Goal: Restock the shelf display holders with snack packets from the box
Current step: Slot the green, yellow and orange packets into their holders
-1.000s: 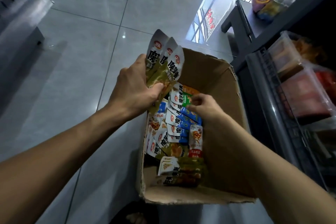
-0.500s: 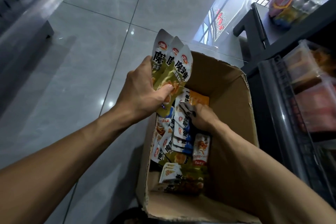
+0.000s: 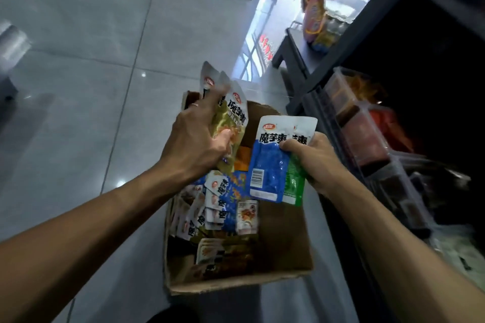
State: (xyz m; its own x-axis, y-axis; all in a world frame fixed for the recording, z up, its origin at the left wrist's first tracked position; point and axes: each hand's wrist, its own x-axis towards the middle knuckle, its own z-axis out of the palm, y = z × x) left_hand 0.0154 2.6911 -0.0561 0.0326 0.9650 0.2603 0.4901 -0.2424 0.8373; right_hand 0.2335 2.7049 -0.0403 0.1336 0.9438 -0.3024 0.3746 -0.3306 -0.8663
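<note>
Left hand [image 3: 195, 143] grips a fan of olive-green snack packets [image 3: 231, 123], thumb pressed across their fronts, fingers spread behind; white tops stick up toward the far side. A ring shows on one finger. Right hand [image 3: 316, 162] pinches two packets together just right of that bunch: a blue packet [image 3: 267, 168] in front, back side out with barcode showing, and a green packet [image 3: 295, 183] half hidden behind it. Both bunches are held above the far half of the cardboard box [image 3: 286, 238], which sits on the grey tiled floor [image 3: 78, 73]. Inside the box, along its left side, lies a loose heap of packets [image 3: 217, 207], mostly blue and white, some olive at the near end. To the right, a dark shelf unit carries clear plastic display holders [image 3: 367, 136] with reddish packets inside, blurred. Far right, hanging snack bags [image 3: 315, 8], also blurred.
</note>
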